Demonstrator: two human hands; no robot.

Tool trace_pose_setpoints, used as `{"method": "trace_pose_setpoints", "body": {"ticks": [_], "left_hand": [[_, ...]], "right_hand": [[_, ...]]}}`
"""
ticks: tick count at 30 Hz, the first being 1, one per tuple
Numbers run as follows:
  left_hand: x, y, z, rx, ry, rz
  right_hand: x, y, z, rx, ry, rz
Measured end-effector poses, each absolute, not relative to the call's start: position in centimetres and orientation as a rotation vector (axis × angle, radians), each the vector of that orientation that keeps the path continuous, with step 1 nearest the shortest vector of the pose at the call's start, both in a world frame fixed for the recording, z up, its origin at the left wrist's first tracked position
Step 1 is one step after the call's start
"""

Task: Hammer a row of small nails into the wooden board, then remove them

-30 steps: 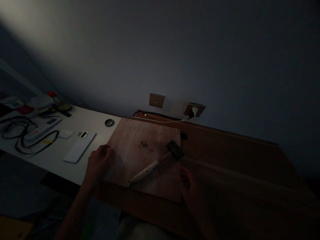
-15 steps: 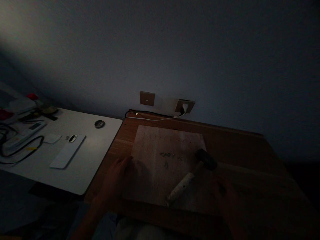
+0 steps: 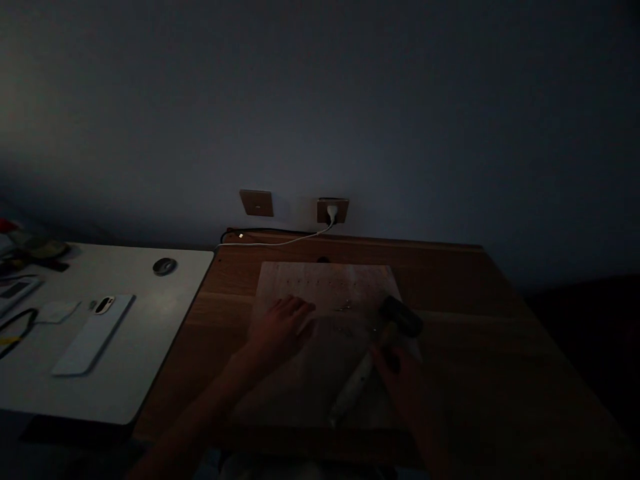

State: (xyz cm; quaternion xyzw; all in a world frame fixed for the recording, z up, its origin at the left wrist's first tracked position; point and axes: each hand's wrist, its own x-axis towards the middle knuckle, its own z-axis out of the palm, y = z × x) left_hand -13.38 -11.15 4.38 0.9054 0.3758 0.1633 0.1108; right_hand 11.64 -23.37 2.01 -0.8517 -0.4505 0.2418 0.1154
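A square board (image 3: 305, 373) lies on the wooden table. On it rests a mallet (image 3: 403, 316) with a dark head at the right and a pale, worn handle slanting toward me. My left hand (image 3: 283, 327) is over the board's left half, fingers stretched and holding nothing visible. By the mallet handle is my right hand (image 3: 400, 373), thumb and forefinger curled together near the neck. Whether they grip the handle or something small cannot be made out. Several small screws or nails (image 3: 344, 307) lie mid-board, beyond the hands. Dim light hides detail.
A row of small marks runs along the board's far side. Left, a white table (image 3: 165, 320) carries a white phone-like slab (image 3: 95, 337), a tape roll (image 3: 165, 267) and black cords. A white plug (image 3: 331, 212) sits in a wall socket, its cable along the table's back edge.
The view has swung right. My left hand has moved from the board's left edge inward over it. My right hand has come left from beside the board to the mallet handle.
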Motion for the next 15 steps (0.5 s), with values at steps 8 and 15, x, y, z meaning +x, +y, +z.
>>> {"method": "trace_pose_setpoints", "body": {"ticks": [8,15], "left_hand": [[-3.2,-9.6,3.1,2.917,0.562,0.234],[-3.3,-10.2,2.4,3.045,0.234,0.275]], "right_hand": [[12.8,-23.8,0.8,-2.27,-1.103,0.663],[14.4,-26.4,2.0,-1.911,-0.553,1.147]]}}
